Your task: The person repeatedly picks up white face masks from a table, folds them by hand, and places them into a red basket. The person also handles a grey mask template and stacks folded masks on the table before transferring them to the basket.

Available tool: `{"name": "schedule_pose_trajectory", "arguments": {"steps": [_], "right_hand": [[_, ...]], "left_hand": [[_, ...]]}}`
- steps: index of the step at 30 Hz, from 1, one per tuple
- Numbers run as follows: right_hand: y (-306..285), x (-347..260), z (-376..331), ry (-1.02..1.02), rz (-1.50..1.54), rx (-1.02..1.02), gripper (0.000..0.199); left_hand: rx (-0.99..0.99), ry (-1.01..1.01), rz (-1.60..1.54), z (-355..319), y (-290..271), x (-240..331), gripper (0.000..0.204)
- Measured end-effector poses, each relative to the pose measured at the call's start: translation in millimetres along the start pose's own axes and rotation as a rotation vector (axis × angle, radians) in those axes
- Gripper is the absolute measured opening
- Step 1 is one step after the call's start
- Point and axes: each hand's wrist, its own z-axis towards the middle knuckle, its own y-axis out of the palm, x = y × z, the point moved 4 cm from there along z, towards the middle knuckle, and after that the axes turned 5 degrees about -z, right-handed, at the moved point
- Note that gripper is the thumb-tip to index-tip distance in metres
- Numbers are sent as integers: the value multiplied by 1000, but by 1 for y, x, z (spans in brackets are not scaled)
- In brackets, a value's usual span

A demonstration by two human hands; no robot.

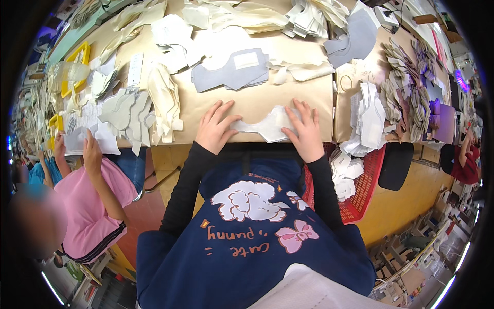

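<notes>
At the table's near edge lies a white curved cut piece (270,125), narrow toward the left and wider toward the right. My left hand (216,127) rests at its narrow end, fingers spread on the tabletop and thumb close to the tip. Over the wide end is my right hand (305,130), fingers stretched out and pressing flat on the piece. Neither hand grips anything. Just beyond them sits a stack of grey cut pieces (226,72) with a small white label on top. To its right are cream strips (303,71).
Bundles of cream strips (165,98) and pale grey pieces (128,110) lie to the left. White pieces (368,113) overhang the edge at right, above a red basket (364,193). A co-worker in a pink shirt (95,201) sits at left, holding a pale sheet.
</notes>
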Motion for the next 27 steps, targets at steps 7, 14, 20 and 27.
{"name": "schedule_pose_trajectory", "arguments": {"steps": [7,14,20,27], "right_hand": [[-20,18,14,78,542,-466,29],[-30,9,2,184,1562,-513,29],[-29,-13,10,102,1316,-590,33],[-46,-34,18,180,1053,-521,23]], "left_hand": [[-196,-331,-1140,4,-2,-3,28],[-277,-565,-2190,25,16,53,36],[-227,-550,-2041,40,10,66,22],[-127,-473,-1761,34,-6,71,37]]}}
